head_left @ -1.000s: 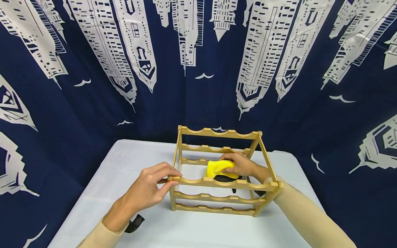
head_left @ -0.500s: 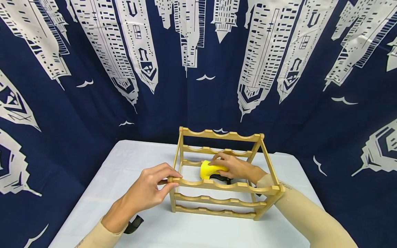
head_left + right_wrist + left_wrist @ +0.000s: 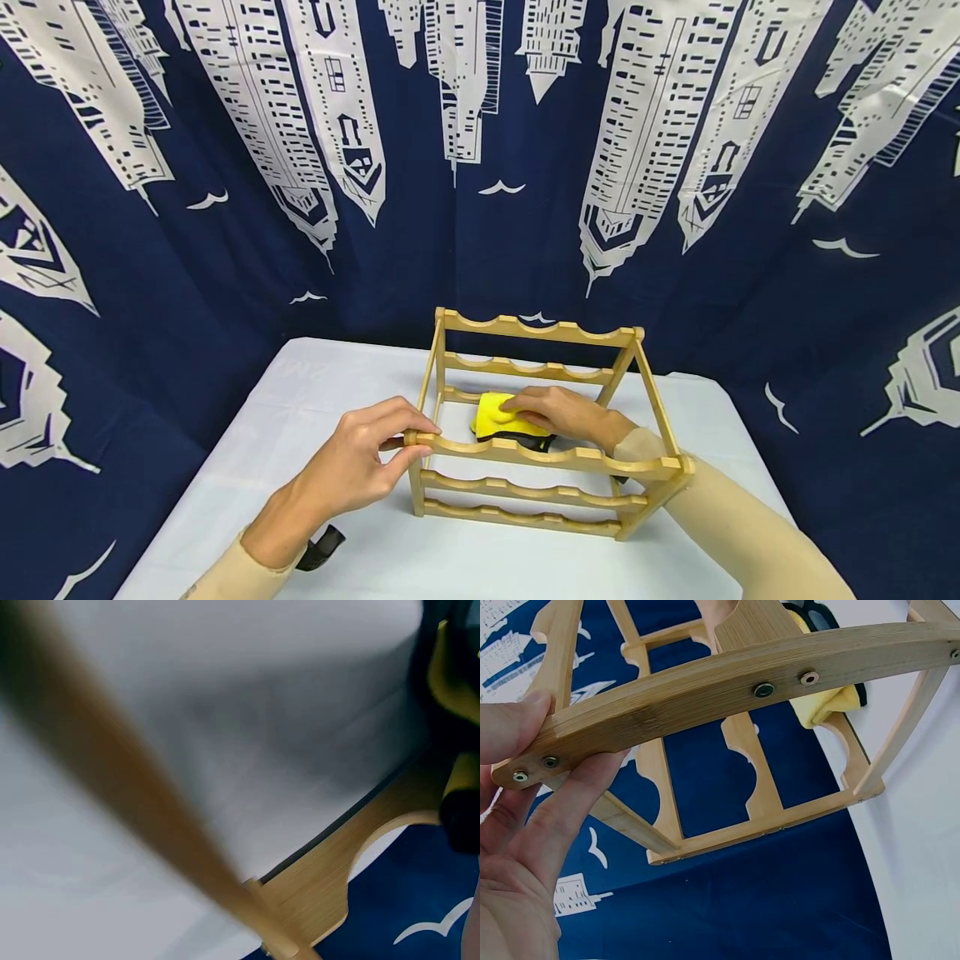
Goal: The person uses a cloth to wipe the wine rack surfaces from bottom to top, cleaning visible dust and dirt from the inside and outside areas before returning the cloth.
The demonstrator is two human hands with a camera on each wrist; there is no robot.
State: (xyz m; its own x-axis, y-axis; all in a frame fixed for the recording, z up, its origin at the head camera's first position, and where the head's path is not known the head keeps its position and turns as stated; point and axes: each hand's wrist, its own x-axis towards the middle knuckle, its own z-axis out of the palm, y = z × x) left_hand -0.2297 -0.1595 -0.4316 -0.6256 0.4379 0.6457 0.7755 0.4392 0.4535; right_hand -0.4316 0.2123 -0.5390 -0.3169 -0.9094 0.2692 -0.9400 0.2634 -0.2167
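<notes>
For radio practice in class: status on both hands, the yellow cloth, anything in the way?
Left hand grips wooden rack, near left top corner. Right hand on yellow cloth, inside rack. Side bar crosses right sleeve.

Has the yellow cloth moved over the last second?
Yes. In the head view the cloth has shifted left inside the rack, closer to the far left corner of the table.

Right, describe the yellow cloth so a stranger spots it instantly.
On the white table stands a wooden wine rack. Inside it, under the person's right hand, is a cloth edged in black; its bright yellow stands out from the tan rails.
</notes>
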